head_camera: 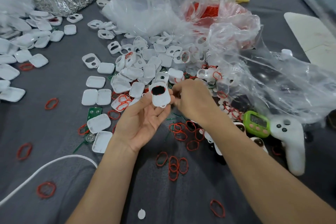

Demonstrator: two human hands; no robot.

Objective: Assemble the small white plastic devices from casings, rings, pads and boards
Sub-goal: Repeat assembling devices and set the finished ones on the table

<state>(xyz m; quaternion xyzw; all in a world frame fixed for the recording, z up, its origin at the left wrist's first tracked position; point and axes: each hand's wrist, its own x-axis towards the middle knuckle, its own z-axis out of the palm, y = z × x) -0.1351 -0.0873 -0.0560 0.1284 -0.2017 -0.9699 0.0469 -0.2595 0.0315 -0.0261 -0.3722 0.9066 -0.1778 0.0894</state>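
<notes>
**Item 1, casing (161,100).** White, rounded-rectangular, open face up. Held above the grey surface (127,178) near frame centre. Long axis runs roughly from 12 to 6 o'clock, tipped slightly toward 11. The far end carries a black pad (157,90), with traces of a red ring (164,89) at its edge. The near end is bare.

**Item 2, left hand (143,120).** Palm up. Thumb and fingers grasp the casing by its long sides from below.

**Item 3, right hand (194,100).** Back of hand to the camera, fingers curled and drawn together. The casing lies at 9 o'clock from the fingertips, just beside or touching them. Whether they pinch a small part is hidden, so I cannot tell.

**Judgement.** The right hand is the nearer working hand. Any fitting move would go toward 9 o'clock, across the casing's short axis.

**Item 4, stock.**
- Heap of casings (145,71) at 12 o'clock of the hands.
- Loose red rings (173,167) at 6 o'clock.
- Green boards (93,112) at 9 o'clock.
- Plastic bags (181,14) beyond the heap.

**Item 5, sundries.** Green timer (256,122) and white controller (291,142), both at 3 to 4 o'clock.
</notes>
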